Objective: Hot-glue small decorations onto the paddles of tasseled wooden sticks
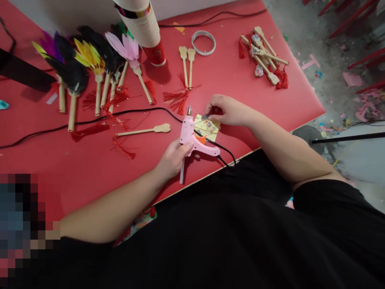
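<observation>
The glue gun [187, 130] is pink, its trigger [201, 139] orange.

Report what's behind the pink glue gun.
Behind the pink glue gun show parts of a yellow sheet bearing small pieces, a black cord and the red tabletop. Whatever its body covers is hidden.

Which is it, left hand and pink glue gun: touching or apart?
Touching. The head view shows the left hand gripping the pink glue gun, thumb across it.
</observation>
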`<state>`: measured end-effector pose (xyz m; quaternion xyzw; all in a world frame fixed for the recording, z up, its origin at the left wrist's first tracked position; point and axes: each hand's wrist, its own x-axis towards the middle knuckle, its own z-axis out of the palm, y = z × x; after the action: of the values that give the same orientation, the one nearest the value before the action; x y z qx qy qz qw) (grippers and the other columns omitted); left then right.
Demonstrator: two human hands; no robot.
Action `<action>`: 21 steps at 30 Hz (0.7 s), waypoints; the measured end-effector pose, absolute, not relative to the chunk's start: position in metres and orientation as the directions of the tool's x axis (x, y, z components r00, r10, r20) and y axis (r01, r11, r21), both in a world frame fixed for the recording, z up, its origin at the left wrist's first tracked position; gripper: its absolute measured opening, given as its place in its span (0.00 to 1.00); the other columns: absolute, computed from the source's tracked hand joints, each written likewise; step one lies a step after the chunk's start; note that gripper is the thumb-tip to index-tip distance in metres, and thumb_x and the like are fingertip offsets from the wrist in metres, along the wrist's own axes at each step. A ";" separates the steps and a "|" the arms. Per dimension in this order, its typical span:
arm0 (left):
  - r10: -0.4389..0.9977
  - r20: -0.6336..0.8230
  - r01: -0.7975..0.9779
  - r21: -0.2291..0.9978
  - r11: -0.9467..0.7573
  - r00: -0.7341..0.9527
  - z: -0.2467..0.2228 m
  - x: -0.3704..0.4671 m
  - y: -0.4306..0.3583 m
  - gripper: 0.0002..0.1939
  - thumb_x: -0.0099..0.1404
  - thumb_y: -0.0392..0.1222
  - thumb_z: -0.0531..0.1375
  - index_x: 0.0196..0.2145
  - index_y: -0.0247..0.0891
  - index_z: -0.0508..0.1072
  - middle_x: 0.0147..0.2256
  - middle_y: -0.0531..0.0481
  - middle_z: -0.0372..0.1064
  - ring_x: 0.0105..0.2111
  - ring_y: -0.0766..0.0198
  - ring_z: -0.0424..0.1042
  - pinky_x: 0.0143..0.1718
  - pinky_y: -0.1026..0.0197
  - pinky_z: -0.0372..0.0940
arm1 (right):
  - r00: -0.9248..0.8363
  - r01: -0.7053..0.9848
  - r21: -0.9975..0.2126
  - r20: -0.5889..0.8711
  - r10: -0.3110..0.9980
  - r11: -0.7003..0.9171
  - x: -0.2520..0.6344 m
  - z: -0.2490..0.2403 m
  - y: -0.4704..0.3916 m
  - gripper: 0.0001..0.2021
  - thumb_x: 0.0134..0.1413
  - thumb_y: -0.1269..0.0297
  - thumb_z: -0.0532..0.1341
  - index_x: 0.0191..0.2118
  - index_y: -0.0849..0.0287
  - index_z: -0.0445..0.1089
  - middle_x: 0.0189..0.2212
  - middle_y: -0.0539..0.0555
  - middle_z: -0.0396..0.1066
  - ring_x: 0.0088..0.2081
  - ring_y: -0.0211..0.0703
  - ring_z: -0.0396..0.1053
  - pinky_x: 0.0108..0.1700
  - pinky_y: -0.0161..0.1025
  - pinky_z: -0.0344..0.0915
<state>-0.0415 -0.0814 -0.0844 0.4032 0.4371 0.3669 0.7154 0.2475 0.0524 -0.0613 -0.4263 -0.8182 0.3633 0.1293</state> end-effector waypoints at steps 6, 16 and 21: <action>0.876 -0.345 -0.153 0.898 0.412 0.336 -0.084 -0.041 -0.081 0.26 0.68 0.65 0.76 0.39 0.37 0.83 0.33 0.45 0.82 0.30 0.56 0.82 0.38 0.52 0.84 | -0.502 0.691 -0.685 -0.226 0.835 0.230 0.237 -0.047 0.048 0.08 0.63 0.73 0.78 0.41 0.55 0.82 0.43 0.54 0.77 0.41 0.48 0.71 0.47 0.46 0.67; 0.884 -0.323 -0.123 0.916 0.382 0.339 -0.080 -0.039 -0.078 0.30 0.63 0.70 0.78 0.32 0.38 0.80 0.28 0.48 0.76 0.29 0.60 0.75 0.33 0.57 0.74 | -0.393 0.427 -0.891 -0.032 0.919 0.152 0.256 -0.044 0.038 0.13 0.60 0.65 0.84 0.41 0.54 0.80 0.38 0.52 0.84 0.39 0.46 0.76 0.48 0.47 0.76; 0.886 -0.312 -0.141 0.916 0.377 0.344 -0.080 -0.040 -0.077 0.32 0.58 0.70 0.81 0.27 0.38 0.78 0.24 0.54 0.66 0.26 0.66 0.62 0.29 0.61 0.61 | -0.279 0.207 -0.947 0.185 0.942 0.247 0.246 -0.042 0.019 0.14 0.66 0.52 0.83 0.42 0.53 0.82 0.42 0.54 0.83 0.46 0.49 0.79 0.54 0.49 0.80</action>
<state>-0.0398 -0.0773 -0.0802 0.4222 0.4411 0.3651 0.7027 0.2461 0.0193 -0.0420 -0.4293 -0.6690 0.4383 0.4195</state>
